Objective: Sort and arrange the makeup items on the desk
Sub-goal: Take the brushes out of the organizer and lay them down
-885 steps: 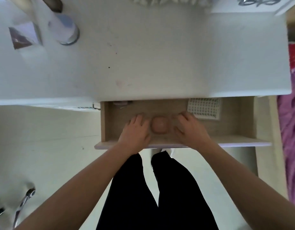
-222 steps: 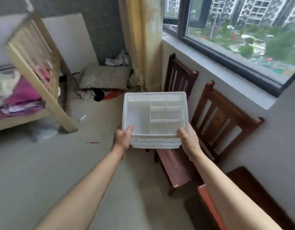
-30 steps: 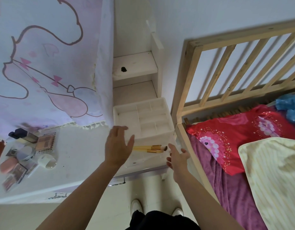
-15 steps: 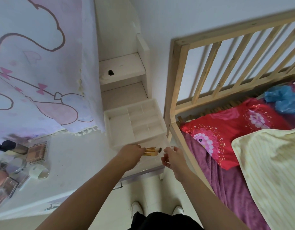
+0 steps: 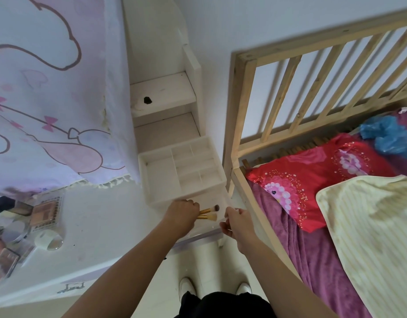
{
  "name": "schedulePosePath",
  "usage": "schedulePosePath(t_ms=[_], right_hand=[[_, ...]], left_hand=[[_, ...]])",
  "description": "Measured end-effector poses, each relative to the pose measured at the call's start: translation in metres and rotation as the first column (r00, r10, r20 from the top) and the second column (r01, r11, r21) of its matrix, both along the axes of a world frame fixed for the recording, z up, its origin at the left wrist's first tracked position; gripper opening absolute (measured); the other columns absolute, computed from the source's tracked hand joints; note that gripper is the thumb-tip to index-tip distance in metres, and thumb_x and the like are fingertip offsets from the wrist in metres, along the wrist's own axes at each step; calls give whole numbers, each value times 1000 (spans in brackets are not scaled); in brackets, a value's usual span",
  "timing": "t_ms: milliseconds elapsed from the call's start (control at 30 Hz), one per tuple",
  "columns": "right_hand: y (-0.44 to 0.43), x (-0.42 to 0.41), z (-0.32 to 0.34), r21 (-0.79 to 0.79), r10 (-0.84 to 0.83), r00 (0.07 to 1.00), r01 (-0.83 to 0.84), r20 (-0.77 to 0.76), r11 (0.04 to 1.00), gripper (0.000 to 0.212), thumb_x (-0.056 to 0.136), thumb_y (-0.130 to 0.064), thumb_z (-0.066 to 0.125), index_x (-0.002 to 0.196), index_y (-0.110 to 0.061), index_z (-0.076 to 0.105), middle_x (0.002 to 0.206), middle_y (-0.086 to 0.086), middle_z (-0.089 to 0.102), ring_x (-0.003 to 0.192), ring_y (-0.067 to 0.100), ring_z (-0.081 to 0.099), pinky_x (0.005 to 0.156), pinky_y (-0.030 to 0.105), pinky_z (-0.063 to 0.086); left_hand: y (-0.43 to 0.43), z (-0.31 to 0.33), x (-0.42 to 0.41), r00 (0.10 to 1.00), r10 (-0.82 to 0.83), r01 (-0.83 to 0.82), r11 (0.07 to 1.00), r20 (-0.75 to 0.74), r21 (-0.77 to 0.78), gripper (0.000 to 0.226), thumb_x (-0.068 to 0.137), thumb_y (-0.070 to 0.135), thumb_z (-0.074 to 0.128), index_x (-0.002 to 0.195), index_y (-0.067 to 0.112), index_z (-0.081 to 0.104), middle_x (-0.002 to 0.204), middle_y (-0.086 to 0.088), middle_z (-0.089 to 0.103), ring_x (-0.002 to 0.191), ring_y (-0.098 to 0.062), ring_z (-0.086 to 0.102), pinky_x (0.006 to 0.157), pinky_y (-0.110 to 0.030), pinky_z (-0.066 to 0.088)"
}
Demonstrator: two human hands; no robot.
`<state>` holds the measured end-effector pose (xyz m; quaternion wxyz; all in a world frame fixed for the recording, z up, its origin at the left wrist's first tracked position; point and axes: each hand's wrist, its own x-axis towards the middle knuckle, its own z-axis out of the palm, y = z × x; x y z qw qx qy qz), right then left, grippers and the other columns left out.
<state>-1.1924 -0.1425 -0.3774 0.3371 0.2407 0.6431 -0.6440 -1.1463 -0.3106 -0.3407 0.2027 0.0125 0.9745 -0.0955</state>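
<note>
A white divided organizer [image 5: 161,175] stands at the right end of the white desk [image 5: 101,226], its compartments bare. Just in front of it my left hand [image 5: 182,213] grips the gold handles of two makeup brushes [image 5: 209,213], whose bristle heads point right. My right hand [image 5: 235,222] hovers a little to the right of the brush heads with fingers loosely curled, holding nothing that I can make out. Several makeup items lie at the desk's left edge: a blush palette [image 5: 45,211], a round white compact [image 5: 49,238] and a dark-capped bottle [image 5: 10,206].
A pink cartoon cloth [image 5: 49,99] hangs over the mirror behind the desk. White shelves [image 5: 163,95] rise behind the organizer. A wooden bed frame [image 5: 241,125] with red and purple bedding stands close on the right. My white shoes show on the floor below.
My left hand has closed round the brush handles and lifted the brush heads slightly. My right hand stayed beside them. The view has tilted a little.
</note>
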Motion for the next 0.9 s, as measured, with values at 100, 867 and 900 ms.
schedulePosePath(t_ms=[100, 867, 900], right_hand=[[2, -1, 3, -12, 17, 1000, -17, 6, 1000, 39, 81, -10, 58, 119, -1, 53, 73, 6, 53, 61, 18, 60, 64, 30, 58], [-76, 2, 40, 661, 674, 152, -131, -723, 739, 54, 94, -43, 52, 140, -17, 45, 150, 9, 36, 142, 27, 30, 117, 46, 25], [-88, 5, 41, 692, 710, 85, -171, -699, 702, 56, 94, -48, 48, 141, -16, 45, 152, 11, 35, 144, 30, 29, 118, 48, 24]], left_hand=[[-2, -1, 3, 999, 33, -33, 998, -6, 56, 30, 92, 18, 49, 121, 11, 48, 114, -8, 60, 98, -26, 61, 72, -32, 39], [-65, 50, 83, 256, 855, -607, 505, -451, 613, 12, 91, 20, 55, 88, 14, 45, 59, 3, 47, 52, -21, 46, 50, -27, 29], [-72, 50, 91, 233, 874, -642, 468, -426, 608, 11, 92, 20, 53, 89, 14, 45, 61, 1, 49, 53, -19, 48, 50, -27, 30]])
